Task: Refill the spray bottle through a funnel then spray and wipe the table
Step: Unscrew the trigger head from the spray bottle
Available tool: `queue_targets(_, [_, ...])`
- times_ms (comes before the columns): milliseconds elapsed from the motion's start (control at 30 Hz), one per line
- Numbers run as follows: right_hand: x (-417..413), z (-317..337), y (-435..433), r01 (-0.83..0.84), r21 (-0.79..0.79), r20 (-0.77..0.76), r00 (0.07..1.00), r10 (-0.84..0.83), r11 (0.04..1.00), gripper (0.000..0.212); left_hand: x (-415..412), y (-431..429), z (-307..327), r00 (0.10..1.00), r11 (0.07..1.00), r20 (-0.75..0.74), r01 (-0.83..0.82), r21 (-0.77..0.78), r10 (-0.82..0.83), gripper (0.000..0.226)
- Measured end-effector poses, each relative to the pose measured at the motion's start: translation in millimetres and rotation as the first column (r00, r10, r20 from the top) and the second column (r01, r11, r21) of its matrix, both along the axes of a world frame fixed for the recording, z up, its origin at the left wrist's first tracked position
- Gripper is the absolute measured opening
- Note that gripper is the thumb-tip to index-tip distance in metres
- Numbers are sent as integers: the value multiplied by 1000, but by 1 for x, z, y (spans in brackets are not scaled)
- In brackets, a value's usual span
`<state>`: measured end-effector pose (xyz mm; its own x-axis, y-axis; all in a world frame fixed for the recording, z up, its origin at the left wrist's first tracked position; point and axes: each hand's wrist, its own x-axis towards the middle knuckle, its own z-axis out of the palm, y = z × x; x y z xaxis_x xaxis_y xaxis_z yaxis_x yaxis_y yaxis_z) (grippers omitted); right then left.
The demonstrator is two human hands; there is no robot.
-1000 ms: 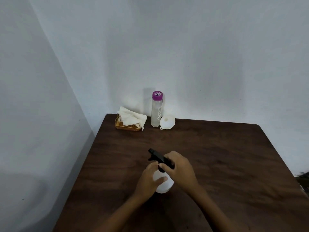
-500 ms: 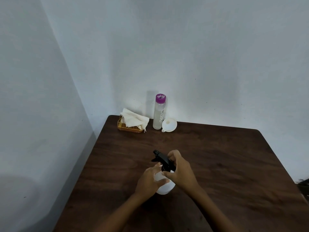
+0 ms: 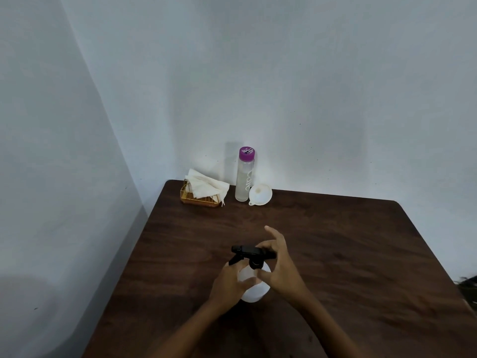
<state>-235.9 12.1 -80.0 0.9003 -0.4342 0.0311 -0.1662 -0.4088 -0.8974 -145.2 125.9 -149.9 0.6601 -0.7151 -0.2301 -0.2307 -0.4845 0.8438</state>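
Observation:
A white spray bottle (image 3: 254, 291) with a black trigger head (image 3: 247, 251) stands on the dark wooden table (image 3: 348, 249) near its front middle. My left hand (image 3: 229, 282) grips the bottle's white body from the left. My right hand (image 3: 280, 267) pinches the black head and collar between thumb and curled fingers, its index finger lifted. At the back stand a clear water bottle (image 3: 244, 177) with a purple cap and a white funnel (image 3: 260, 194) lying beside it on the right. White cloths (image 3: 205, 187) lie in a gold wire basket (image 3: 198, 200).
Pale walls close the table in at the back and on the left. The basket, water bottle and funnel are grouped in the far left corner. A dark object (image 3: 468, 285) shows past the table's right edge.
My right hand has shifted its hold on the black head, its index finger now raised, and the nozzle has turned further toward the left. The left hand keeps its hold on the body.

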Motion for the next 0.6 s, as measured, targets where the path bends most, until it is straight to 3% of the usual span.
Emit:
queue_targets(67, [-2, -2, 3, 60, 83, 10, 998, -61, 995, 98, -1, 0, -1, 1000, 1000, -3, 1, -2, -1, 56])
queue_targets(200, [-4, -8, 7, 153, 117, 27, 987, -157, 981, 95, -1, -1, -1, 1000, 999, 1, -27, 20, 27, 62])
queue_targets(400, [-8, -5, 6, 128, 155, 29, 991, -134, 980, 84, -1, 2, -4, 995, 999, -86, -50, -18, 49, 61])
queue_targets(600, [-2, -4, 10, 163, 145, 24, 985, -168, 976, 98, 0, 0, -6, 997, 999, -72, -9, -53, 6, 57])
